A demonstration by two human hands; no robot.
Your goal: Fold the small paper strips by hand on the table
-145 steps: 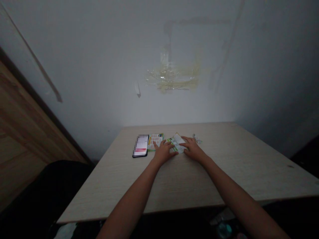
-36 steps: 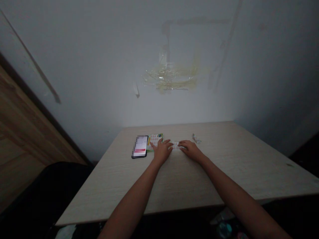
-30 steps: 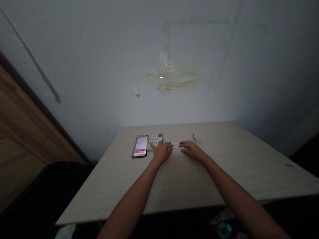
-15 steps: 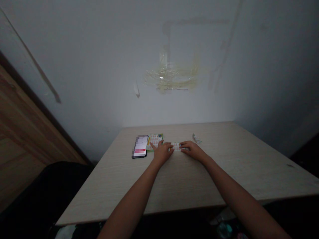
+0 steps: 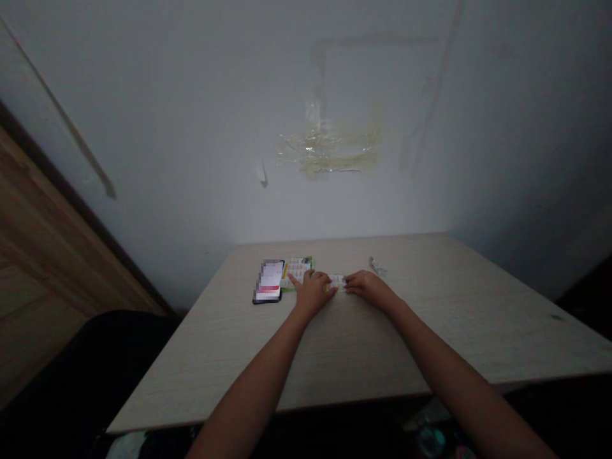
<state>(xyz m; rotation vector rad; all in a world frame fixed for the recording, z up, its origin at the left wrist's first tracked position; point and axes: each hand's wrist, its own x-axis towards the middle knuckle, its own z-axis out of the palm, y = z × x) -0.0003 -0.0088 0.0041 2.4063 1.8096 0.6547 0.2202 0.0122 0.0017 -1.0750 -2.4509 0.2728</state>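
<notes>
A small white printed paper strip (image 5: pixel 339 281) with coloured marks lies flat on the table between my hands. My left hand (image 5: pixel 313 293) has its thumb and forefinger on the strip's left end, while its other fingers spread over a larger printed sheet (image 5: pixel 297 266) with green and yellow edges. At the strip's right end, my right hand (image 5: pixel 370 287) pinches the paper between thumb and fingertips. Both hands cover the ends of the strip. Left of the sheet rests a phone (image 5: pixel 268 280) with its screen lit, close against the sheet's edge.
Beyond my right hand lies a crumpled scrap (image 5: pixel 377 266) of paper or wrapper. The pale wooden table (image 5: pixel 354 357) meets a grey wall (image 5: pixel 191 127) bearing clear tape (image 5: pixel 329 150). A dark, rounded shape (image 5: pixel 109 357) stands at the left, with wooden boards (image 5: pixel 43 255) behind it.
My right fingers have drawn together at the strip's right end, covering less of it. My left thumb has shifted slightly right. The phone and scrap have stayed put.
</notes>
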